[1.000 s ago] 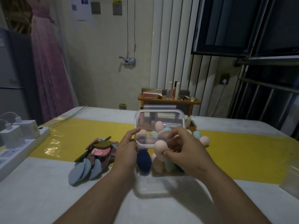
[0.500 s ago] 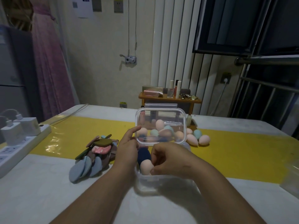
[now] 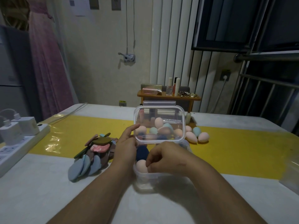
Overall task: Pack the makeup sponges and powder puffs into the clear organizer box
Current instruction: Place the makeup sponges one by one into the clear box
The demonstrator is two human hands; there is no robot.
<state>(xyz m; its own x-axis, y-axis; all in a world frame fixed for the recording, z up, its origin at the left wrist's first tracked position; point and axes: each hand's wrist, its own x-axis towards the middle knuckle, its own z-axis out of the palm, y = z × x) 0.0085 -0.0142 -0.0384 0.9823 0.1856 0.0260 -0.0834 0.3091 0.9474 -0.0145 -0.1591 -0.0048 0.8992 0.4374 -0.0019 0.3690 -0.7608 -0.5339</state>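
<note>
The clear organizer box [image 3: 145,179] stands on the table in front of me, its hinged lid [image 3: 181,113] raised upright. My left hand [image 3: 125,143] grips the lid's left edge, thumb on its front. My right hand [image 3: 165,157] reaches into the box, and its curled fingertips hold a pink sponge [image 3: 141,166] at the near left corner. Just behind that sponge a dark blue sponge [image 3: 142,152] lies in the box. Several more sponges show through the lid, and three loose sponges [image 3: 191,136] lie to its right. A pile of powder puffs [image 3: 90,154] sits left of the box.
A white power strip [image 3: 17,147] with chargers plugged in lies along the table's left edge. Some clear plastic [image 3: 291,173] shows at the right edge. A yellow runner [image 3: 242,149] crosses the table. Behind the table stands a small wooden shelf [image 3: 168,97] with cosmetics.
My right hand came down from in front of the lid with the pink sponge and set it into the box's near left corner. My left hand has stayed on the lid.
</note>
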